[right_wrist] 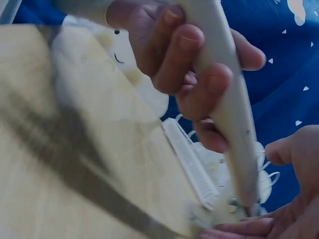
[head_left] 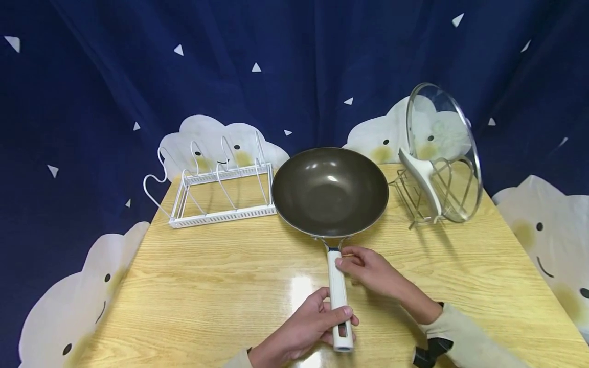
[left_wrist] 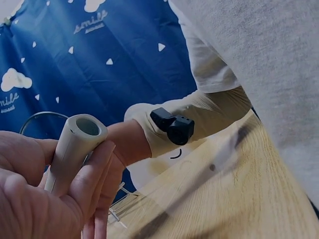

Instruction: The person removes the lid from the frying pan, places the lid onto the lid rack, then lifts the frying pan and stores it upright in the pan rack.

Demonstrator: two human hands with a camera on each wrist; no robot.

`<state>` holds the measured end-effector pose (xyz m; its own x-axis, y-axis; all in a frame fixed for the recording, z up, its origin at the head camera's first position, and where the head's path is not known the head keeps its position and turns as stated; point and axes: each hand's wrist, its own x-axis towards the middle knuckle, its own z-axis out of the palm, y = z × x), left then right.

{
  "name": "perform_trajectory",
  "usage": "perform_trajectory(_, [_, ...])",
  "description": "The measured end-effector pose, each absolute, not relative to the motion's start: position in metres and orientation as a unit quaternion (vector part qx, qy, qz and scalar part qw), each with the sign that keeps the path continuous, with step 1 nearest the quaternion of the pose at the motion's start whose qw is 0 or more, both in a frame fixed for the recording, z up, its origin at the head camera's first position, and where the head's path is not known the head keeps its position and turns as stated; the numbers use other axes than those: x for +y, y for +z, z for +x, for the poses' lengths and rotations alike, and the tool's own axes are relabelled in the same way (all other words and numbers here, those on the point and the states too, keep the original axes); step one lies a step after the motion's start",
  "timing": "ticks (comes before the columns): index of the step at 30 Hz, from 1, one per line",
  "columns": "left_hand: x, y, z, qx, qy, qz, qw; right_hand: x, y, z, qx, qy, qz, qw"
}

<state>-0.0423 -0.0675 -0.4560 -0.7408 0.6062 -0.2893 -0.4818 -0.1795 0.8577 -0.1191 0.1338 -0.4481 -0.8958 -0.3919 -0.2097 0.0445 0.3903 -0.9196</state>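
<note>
A dark wok point(head_left: 329, 197) faces its inside toward me, its long white handle point(head_left: 338, 294) pointing at my body. My left hand point(head_left: 317, 322) grips the handle near its end, thumb on top and fingers curled underneath. Near the wok's neck is my right hand point(head_left: 375, 271), its thumb and index finger beside the handle. In the right wrist view, a gap shows between the right thumb point(right_wrist: 281, 151) and the handle point(right_wrist: 232, 99), and the other fingers reach past its far end. The handle's hollow end point(left_wrist: 88, 126) sticks out of the left hand in the left wrist view.
Left of the wok stands a white wire rack point(head_left: 225, 215); the wok's rim overlaps its right corner in view. At right, a glass lid point(head_left: 465, 168) with a white handle point(head_left: 423, 176) leans upright in a metal wire stand point(head_left: 407, 197). A patterned blue curtain point(head_left: 294, 61) hangs behind the wooden table point(head_left: 207, 286).
</note>
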Motion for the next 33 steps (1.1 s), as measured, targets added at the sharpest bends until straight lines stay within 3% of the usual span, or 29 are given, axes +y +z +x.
perform_trajectory(6, [-0.068,-0.457,-0.044,0.527,0.767,0.070,0.359,0.121,-0.463,-0.119,0.680,-0.665,-0.092,0.294])
perform_trajectory(16, [-0.069,-0.457,-0.045,0.532,0.761,0.084,0.361,0.098,-0.467,-0.126,0.532,-0.775,0.000,0.342])
perform_trajectory(33, [-0.067,-0.458,-0.045,0.551,0.753,0.077,0.353,0.076,-0.459,-0.128,0.442,-0.827,0.117,0.326])
